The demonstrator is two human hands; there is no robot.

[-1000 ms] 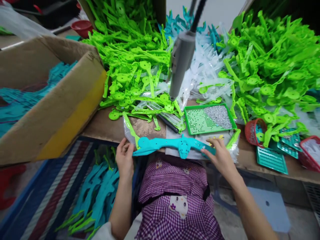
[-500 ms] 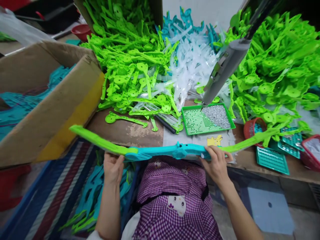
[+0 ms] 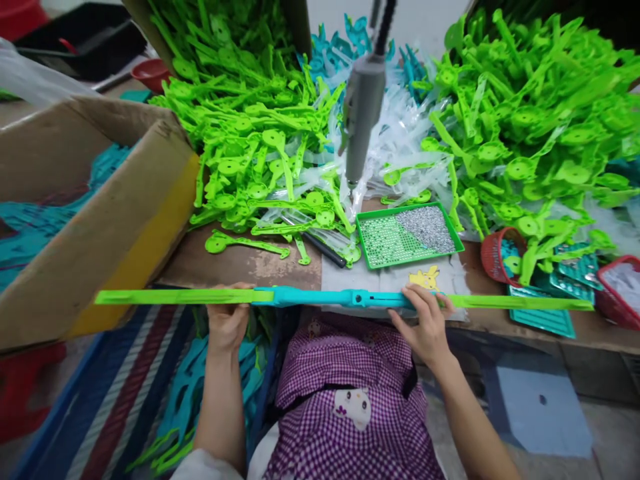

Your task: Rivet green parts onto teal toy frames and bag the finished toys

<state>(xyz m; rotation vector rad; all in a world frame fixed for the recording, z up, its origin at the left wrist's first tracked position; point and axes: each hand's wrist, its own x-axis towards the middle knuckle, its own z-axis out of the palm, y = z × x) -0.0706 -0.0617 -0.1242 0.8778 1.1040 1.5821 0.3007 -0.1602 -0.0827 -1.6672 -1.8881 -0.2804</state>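
A long plastic piece, with a blue middle (image 3: pixel 320 297) and green arms (image 3: pixel 170 296), stretches nearly straight across the view at the table's front edge. My left hand (image 3: pixel 227 327) is closed on it near the left joint of green and blue. Near the right joint, my right hand (image 3: pixel 425 323) grips it between thumb and fingers. Beyond it lies a green tray (image 3: pixel 383 240) of small metal parts. A grey electric screwdriver (image 3: pixel 364 110) hangs upright, its tip just behind the tray's left corner.
Heaps of green parts (image 3: pixel 240 140) and clear plastic pieces (image 3: pixel 400 133) cover the table's back. A cardboard box (image 3: pixel 130 220) with blue pieces stands left. Red baskets (image 3: pixel 495 257) and teal trays (image 3: pixel 543 320) sit right. Below left is a bin of blue-green pieces (image 3: pixel 185 387).
The piece's green arms have swung down from an upward bend to nearly straight. The hanging screwdriver has swung left and now hangs upright. Both hands keep their hold.
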